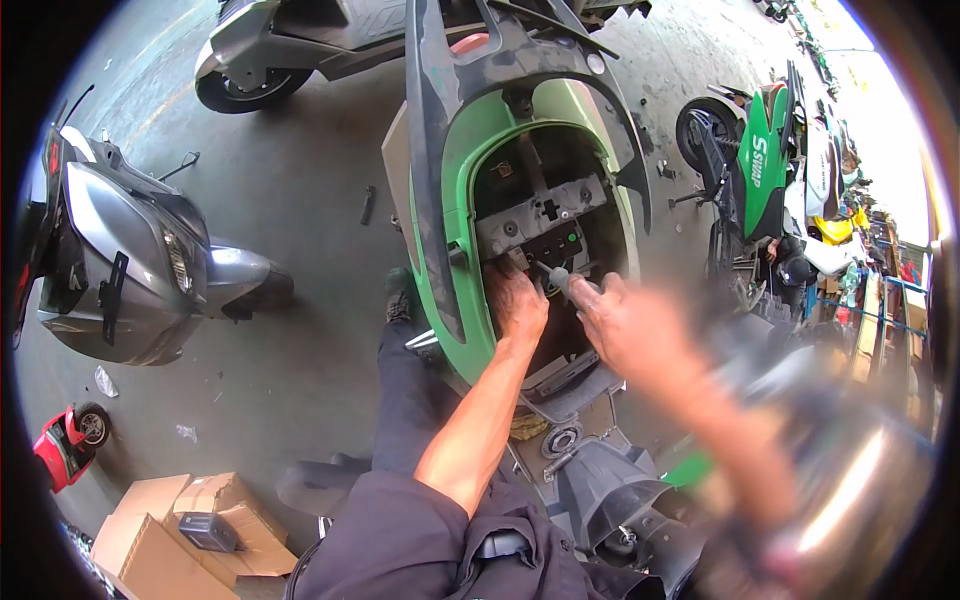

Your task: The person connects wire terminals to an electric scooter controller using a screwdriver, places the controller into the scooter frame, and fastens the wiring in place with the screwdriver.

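One right hand [635,322] is gripping a screwdriver [559,278].
Keep it straight; left hand [519,306] is hiding its fingertips, hold unclear.

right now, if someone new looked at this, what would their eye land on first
Most likely the green vehicle body at the centre, with its dark compartment open, the left hand reaching inside and the right hand holding a grey-handled tool there. Next might come the silver scooter at the left edge and the lettered green panel towards the upper right.
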Action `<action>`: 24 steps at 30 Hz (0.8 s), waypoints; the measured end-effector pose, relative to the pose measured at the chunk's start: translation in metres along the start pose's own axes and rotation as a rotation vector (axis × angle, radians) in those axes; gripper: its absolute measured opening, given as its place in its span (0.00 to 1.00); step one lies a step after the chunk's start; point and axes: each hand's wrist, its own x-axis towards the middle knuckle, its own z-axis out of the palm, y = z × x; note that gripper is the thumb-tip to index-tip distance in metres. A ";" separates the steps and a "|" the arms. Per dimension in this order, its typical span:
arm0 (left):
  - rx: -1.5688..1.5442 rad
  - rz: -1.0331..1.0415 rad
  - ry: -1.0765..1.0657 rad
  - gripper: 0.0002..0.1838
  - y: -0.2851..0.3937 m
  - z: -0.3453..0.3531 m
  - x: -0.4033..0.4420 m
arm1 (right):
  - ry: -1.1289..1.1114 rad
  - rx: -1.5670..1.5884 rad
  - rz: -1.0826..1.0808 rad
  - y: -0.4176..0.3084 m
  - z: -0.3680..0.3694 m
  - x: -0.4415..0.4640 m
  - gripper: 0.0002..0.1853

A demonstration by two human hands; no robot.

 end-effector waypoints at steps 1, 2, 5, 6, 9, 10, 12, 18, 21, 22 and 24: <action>0.017 0.019 0.003 0.42 0.000 -0.001 0.001 | -0.017 -0.004 0.004 -0.001 0.000 0.001 0.18; 0.034 0.036 0.005 0.43 -0.001 -0.002 0.001 | 0.018 0.017 -0.005 -0.001 0.000 0.001 0.16; 0.044 0.042 -0.009 0.43 -0.002 0.001 0.001 | -0.004 0.028 0.022 -0.004 -0.004 0.001 0.16; 0.043 0.036 -0.015 0.43 -0.002 0.000 0.001 | -0.007 0.030 0.033 -0.006 -0.004 0.001 0.16; 0.074 0.041 -0.001 0.43 -0.002 0.001 -0.002 | -0.016 0.043 0.058 -0.009 -0.003 0.001 0.17; 0.066 0.043 -0.008 0.43 -0.003 0.002 -0.003 | -0.017 0.049 0.063 -0.011 -0.005 0.002 0.18; 0.051 0.050 -0.017 0.44 -0.004 0.001 -0.002 | -0.016 0.065 0.068 -0.011 -0.006 0.003 0.18; 0.026 0.087 0.036 0.43 -0.003 0.000 -0.004 | 0.016 0.092 0.065 -0.009 -0.012 0.004 0.19; 0.047 0.094 0.028 0.43 -0.006 0.003 -0.005 | 0.026 0.094 0.061 -0.007 -0.010 0.003 0.19; 0.037 0.084 0.022 0.43 -0.005 0.002 -0.005 | 0.025 0.108 0.053 -0.006 -0.007 0.004 0.18; 0.016 0.063 0.009 0.43 -0.003 0.002 -0.004 | 0.021 0.159 0.022 -0.006 -0.012 0.006 0.18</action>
